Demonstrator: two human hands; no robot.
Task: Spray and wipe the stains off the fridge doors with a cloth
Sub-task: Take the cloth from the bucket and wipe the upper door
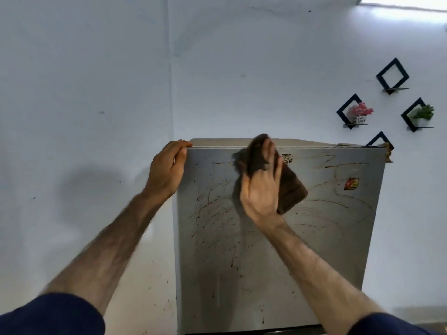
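The grey fridge door (326,238) fills the lower middle, streaked and spattered with brown stains across most of its face. My right hand (261,187) presses a dark brown cloth (291,189) flat against the upper middle of the door, just below its top edge; the cloth is blurred. My left hand (167,170) grips the door's top left corner, fingers curled over the edge. No spray bottle is in view.
A red sticker (351,183) sits on the door's upper right. Black diamond wall shelves hang on the white wall at right, one with a pink flower pot (359,114), one with a green plant (423,114). Brown spatter marks the wall left of the fridge.
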